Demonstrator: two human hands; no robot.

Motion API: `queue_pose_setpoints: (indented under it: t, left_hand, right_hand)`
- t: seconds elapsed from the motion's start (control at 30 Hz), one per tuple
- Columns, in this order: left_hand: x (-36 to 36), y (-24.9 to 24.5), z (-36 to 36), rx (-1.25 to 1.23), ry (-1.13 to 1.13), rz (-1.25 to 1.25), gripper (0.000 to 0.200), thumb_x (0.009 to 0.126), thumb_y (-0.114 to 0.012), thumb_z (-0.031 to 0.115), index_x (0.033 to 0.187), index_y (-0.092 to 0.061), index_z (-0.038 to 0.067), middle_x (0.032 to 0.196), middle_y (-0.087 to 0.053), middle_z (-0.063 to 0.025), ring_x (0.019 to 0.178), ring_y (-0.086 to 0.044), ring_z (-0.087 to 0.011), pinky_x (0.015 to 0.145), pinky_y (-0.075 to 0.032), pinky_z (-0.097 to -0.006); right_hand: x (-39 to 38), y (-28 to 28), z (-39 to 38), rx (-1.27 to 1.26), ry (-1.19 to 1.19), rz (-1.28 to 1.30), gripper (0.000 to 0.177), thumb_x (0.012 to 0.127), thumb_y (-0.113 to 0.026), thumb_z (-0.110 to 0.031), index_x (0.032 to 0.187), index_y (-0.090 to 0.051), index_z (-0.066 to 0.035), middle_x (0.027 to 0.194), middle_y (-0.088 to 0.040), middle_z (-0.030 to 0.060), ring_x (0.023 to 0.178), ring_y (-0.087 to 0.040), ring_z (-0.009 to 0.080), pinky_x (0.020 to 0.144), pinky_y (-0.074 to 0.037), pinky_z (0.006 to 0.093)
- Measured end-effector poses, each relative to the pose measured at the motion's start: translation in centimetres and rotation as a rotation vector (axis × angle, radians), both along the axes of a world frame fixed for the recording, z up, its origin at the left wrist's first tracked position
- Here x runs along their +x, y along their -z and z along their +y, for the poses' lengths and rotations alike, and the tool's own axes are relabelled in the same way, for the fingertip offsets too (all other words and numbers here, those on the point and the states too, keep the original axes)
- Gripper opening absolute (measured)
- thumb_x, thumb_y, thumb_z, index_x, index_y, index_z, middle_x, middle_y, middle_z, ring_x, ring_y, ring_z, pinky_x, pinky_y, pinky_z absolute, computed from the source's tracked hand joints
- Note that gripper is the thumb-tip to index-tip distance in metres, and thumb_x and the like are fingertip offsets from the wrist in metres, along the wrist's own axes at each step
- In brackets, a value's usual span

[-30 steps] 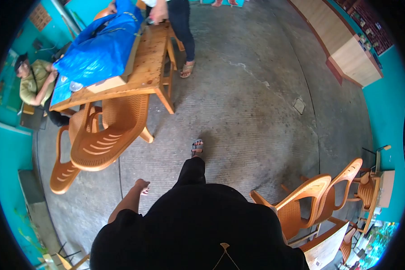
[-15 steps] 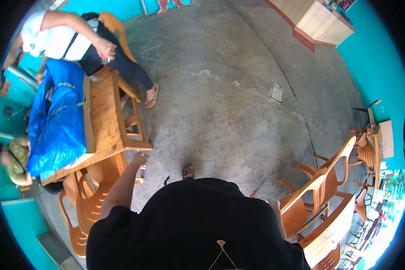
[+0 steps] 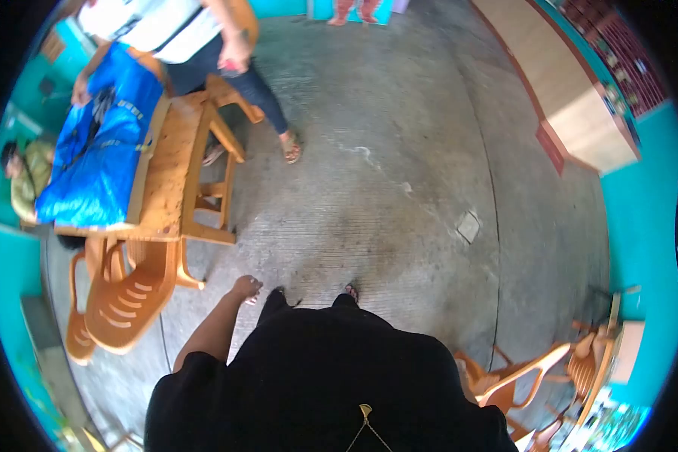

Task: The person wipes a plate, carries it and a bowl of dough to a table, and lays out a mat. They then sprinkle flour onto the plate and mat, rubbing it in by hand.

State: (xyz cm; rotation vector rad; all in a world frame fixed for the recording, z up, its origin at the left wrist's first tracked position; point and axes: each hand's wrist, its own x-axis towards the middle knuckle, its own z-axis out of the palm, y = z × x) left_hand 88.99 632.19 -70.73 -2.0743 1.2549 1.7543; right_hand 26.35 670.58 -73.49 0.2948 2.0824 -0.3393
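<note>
My left hand (image 3: 247,288) hangs over the concrete floor at the lower left, its fingers loosely bent and somewhat apart, with nothing visible in it. Nearest to it are a wooden table (image 3: 172,184) and an orange plastic chair (image 3: 132,301), both out of contact. On the table lies a large blue plastic bag (image 3: 102,184), its top open on something dark, resting on cardboard. My right hand is out of sight; only a sliver of the right arm shows beside my black shirt (image 3: 339,377).
A person in a white top (image 3: 177,34) stands behind the table, one hand gripping a small red and dark object. Another person in yellow-green (image 3: 30,177) is at far left. Orange chairs (image 3: 520,380) stand at lower right; a wooden counter (image 3: 580,128) is at upper right.
My view has turned and moved forward. The table and chairs on the left have slid back, and the right-hand table has mostly left view. The person in white now stands more upright.
</note>
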Motion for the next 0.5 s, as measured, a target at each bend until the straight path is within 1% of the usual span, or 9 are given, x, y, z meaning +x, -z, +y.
queue_pose_setpoints:
  t: [0.07, 0.13, 0.17, 0.27, 0.3, 0.37, 0.4, 0.43, 0.5]
  left_hand:
    - [0.3, 0.2, 4.0, 0.031, -0.025, -0.079, 0.027, 0.085, -0.051, 0.027, 0.095, -0.06, 0.003, 0.08, -0.062, -0.0145, 0.065, -0.063, -0.0264, 0.055, -0.054, -0.038]
    - [2.9, 3.5, 8.5, -0.121, 0.419, -0.155, 0.024, 0.083, -0.052, 0.024, 0.1, -0.061, 0.01, 0.087, -0.064, -0.0117, 0.081, -0.063, -0.0267, 0.066, -0.053, -0.0392]
    - [3.8, 4.1, 10.3, -0.121, 0.349, -0.165, 0.024, 0.083, -0.052, 0.024, 0.1, -0.061, 0.01, 0.087, -0.064, -0.0117, 0.081, -0.063, -0.0267, 0.066, -0.053, -0.0392]
    - [6.1, 3.2, 13.5, -0.069, 0.528, -0.347, 0.024, 0.08, -0.05, 0.018, 0.102, -0.061, 0.014, 0.091, -0.065, -0.0066, 0.089, -0.061, -0.0266, 0.073, -0.051, -0.0397]
    - [6.6, 2.3, 14.3, -0.066, 0.481, -0.35, 0.024, 0.08, -0.05, 0.018, 0.102, -0.061, 0.014, 0.091, -0.065, -0.0066, 0.089, -0.061, -0.0266, 0.073, -0.051, -0.0397]
    - [8.2, 1.1, 16.7, -0.026, 0.406, -0.385, 0.024, 0.08, -0.05, 0.017, 0.101, -0.061, 0.013, 0.091, -0.065, -0.0063, 0.088, -0.062, -0.0262, 0.071, -0.051, -0.04]
    - [10.7, 7.0, 19.4, -0.002, -0.146, -0.227, 0.024, 0.079, -0.052, 0.02, 0.101, -0.061, 0.013, 0.09, -0.065, -0.0072, 0.087, -0.062, -0.0258, 0.069, -0.052, -0.0402]
    - [11.3, 6.6, 21.1, 0.0, -0.176, -0.231, 0.024, 0.079, -0.052, 0.02, 0.101, -0.061, 0.013, 0.09, -0.065, -0.0072, 0.087, -0.062, -0.0258, 0.069, -0.052, -0.0402]
    - [12.0, 5.9, 24.1, -0.228, 0.457, -0.382, 0.025, 0.078, -0.053, 0.021, 0.099, -0.061, 0.012, 0.09, -0.065, -0.009, 0.088, -0.062, -0.0266, 0.068, -0.051, -0.0404]
  right_hand:
    - [-5.8, -2.3, -6.8, -0.06, 0.005, 0.084, 0.024, 0.084, -0.05, -0.019, 0.095, -0.054, 0.003, 0.082, -0.06, 0.0221, 0.067, -0.061, 0.033, 0.054, -0.051, 0.0499]
    - [-10.4, -5.0, -14.9, -0.174, -0.025, 0.169, 0.028, 0.085, -0.051, -0.021, 0.104, -0.051, 0.0, 0.088, -0.058, 0.0225, 0.076, -0.059, 0.0365, 0.062, -0.051, 0.0529]
    - [-11.6, -5.6, -18.8, -0.236, -0.062, 0.185, 0.033, 0.086, -0.051, -0.023, 0.11, -0.049, -0.001, 0.094, -0.056, 0.0234, 0.084, -0.058, 0.0399, 0.068, -0.05, 0.0551]
    - [-9.5, -9.3, -29.0, -0.382, -0.257, 0.252, 0.033, 0.086, -0.051, -0.022, 0.109, -0.048, 0.0, 0.089, -0.058, 0.0214, 0.077, -0.059, 0.0355, 0.065, -0.052, 0.0506]
    - [-7.8, -9.6, -31.3, -0.394, -0.302, 0.243, 0.033, 0.086, -0.051, -0.022, 0.109, -0.048, 0.0, 0.089, -0.058, 0.0214, 0.077, -0.059, 0.0355, 0.065, -0.052, 0.0506]
    - [-4.1, -10.0, -33.9, -0.509, -0.483, 0.217, 0.021, 0.082, -0.052, -0.017, 0.097, -0.052, -0.003, 0.068, -0.055, 0.0147, 0.051, -0.054, 0.0275, 0.051, -0.051, 0.0472]
    - [-2.2, -9.5, -34.8, -0.454, -0.502, 0.109, 0.029, 0.082, -0.052, -0.017, 0.108, -0.047, -0.005, 0.067, -0.055, 0.0137, 0.051, -0.054, 0.0262, 0.051, -0.051, 0.0452]
    - [0.0, -8.7, -34.9, -0.458, -0.53, 0.098, 0.029, 0.082, -0.052, -0.017, 0.108, -0.047, -0.005, 0.067, -0.055, 0.0137, 0.051, -0.054, 0.0262, 0.051, -0.051, 0.0452]
    - [4.2, -6.5, -33.6, -0.365, -0.72, 0.096, 0.041, 0.084, -0.052, -0.019, 0.12, -0.038, -0.008, 0.067, -0.054, 0.0135, 0.05, -0.053, 0.0248, 0.052, -0.051, 0.0441]
